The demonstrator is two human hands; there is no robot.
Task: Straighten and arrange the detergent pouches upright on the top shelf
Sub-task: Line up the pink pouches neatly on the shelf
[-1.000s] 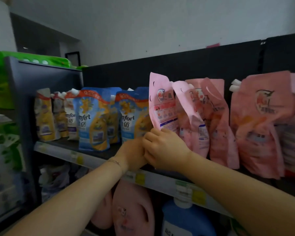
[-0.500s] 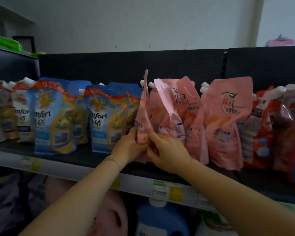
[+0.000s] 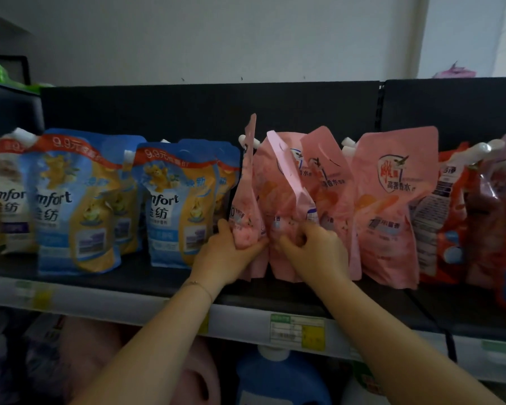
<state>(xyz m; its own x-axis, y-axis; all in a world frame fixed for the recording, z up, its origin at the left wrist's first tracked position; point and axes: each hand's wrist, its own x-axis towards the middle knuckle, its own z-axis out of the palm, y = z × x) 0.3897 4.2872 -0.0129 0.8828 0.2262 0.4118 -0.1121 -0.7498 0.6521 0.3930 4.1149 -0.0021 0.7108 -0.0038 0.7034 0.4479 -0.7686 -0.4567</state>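
Now the soft pink plastic detergent pouch (image 3: pixel 246 197) just right of the blue-and-yellow softener pouch (image 3: pixel 178 206) has turned edge-on on the top shelf (image 3: pixel 123 283), the fingers of my left hand (image 3: pixel 225 255) pinching its base, those of my right hand (image 3: pixel 316 252) gripping the slumped pink neighbour (image 3: pixel 287 200), which likely needs straightening next.

A second before, the leftmost pink pouch (image 3: pixel 246 200) had faced the camera flat, its printed back showing; it turned edge-on to the view. The left hand (image 3: pixel 225 255), earlier tucked behind the right hand (image 3: pixel 313 252) at the pouch's foot, came out and gripped that pouch's lower part. The right hand shifted onto the second pink pouch (image 3: pixel 287 200) just beside it — fingers curled into its lower front. The view swung rightward — red pouches (image 3: pixel 447 214) came in at the right edge.
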